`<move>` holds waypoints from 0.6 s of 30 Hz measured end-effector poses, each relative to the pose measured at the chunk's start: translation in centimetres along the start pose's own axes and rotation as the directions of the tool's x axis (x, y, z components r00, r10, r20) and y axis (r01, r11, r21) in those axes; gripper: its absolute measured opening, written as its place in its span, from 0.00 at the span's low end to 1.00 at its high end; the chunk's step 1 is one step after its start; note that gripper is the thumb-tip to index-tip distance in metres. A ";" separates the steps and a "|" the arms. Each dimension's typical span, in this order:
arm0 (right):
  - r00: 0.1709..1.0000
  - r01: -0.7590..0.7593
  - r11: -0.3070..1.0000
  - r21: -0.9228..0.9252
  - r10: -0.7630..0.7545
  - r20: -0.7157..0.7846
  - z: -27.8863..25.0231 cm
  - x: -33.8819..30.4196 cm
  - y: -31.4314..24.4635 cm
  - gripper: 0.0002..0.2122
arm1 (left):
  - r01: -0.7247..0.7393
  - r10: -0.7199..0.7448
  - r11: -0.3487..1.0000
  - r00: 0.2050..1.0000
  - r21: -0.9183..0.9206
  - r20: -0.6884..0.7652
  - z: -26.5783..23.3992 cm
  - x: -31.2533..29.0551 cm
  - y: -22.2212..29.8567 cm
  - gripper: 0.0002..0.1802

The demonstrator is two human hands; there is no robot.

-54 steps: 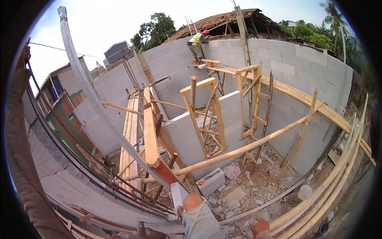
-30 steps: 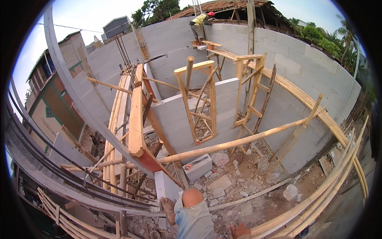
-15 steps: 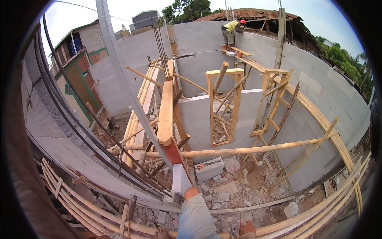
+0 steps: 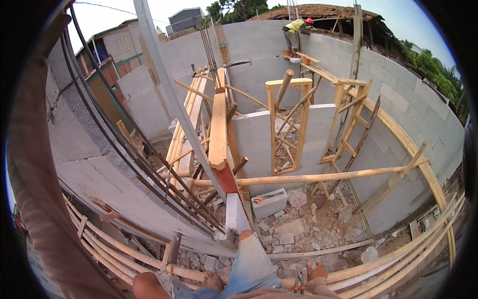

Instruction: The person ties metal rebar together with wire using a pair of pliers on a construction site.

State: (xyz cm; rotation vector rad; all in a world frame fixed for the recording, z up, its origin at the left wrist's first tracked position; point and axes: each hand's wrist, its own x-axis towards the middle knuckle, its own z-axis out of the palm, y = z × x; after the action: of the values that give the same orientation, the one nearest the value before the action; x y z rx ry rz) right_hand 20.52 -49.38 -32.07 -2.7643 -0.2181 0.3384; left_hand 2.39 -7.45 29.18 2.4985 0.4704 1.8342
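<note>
My left arm's brown sleeve (image 4: 42, 199) rises along the left edge, near several thin dark steel bars; its hand is out of view. At the lower edge, what looks like my right hand (image 4: 316, 272) rests by the bamboo poles (image 4: 358, 273). Close to its left side is a pair of pliers (image 4: 299, 283) with red handles, jaws up; I cannot tell whether the hand grips it. My bare knee (image 4: 244, 235) is beside a white block (image 4: 236, 213) on the wall end. Tied steel bars (image 4: 196, 202) lean left of it.
A long bamboo pole (image 4: 318, 177) crosses ahead. Rubble (image 4: 291, 234) covers the ground below, around a grey block (image 4: 270, 203) with an orange-handled tool on it. Wooden frames (image 4: 273, 127) stand beyond. A co-worker (image 4: 295, 32) in a yellow top bends at the far wall.
My view has shifted left and down, so the scene sits farther right. The left sleeve now shows up to the top left. The pliers keep their place beside the hand.
</note>
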 end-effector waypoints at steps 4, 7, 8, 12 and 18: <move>0.999 -0.045 0.999 -0.009 0.045 0.002 -1.0 -0.9 0.5 0.31 | -0.018 0.017 1.000 0.996 -0.017 -0.084 -0.1 8.7 -0.8 0.16; 0.999 -0.048 0.998 -0.027 0.048 0.015 -1.4 -1.0 -1.1 0.31 | -0.007 0.008 1.000 0.988 0.008 -0.156 -1.6 16.3 -3.7 0.15; 0.997 -0.071 0.997 -0.038 0.072 0.011 -1.7 -0.9 -1.0 0.30 | -0.004 0.002 1.000 0.985 -0.013 -0.175 -1.0 18.5 -4.5 0.15; 0.964 -0.216 0.970 -0.109 0.230 0.136 -2.5 -0.8 -2.8 0.30 | 0.014 -0.035 0.996 0.973 -0.094 -0.228 1.0 26.2 -5.4 0.15; 0.948 -0.308 0.949 0.071 0.300 0.105 -5.7 3.2 -9.5 0.30 | 0.037 -0.107 0.969 0.953 -0.243 -0.285 2.3 34.2 -5.1 0.16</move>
State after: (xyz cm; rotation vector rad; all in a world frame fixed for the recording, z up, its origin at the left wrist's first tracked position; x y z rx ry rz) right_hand 24.01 -41.78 -24.16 -2.6966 0.2013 0.5415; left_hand 12.53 6.12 59.39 2.0392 0.3195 2.1054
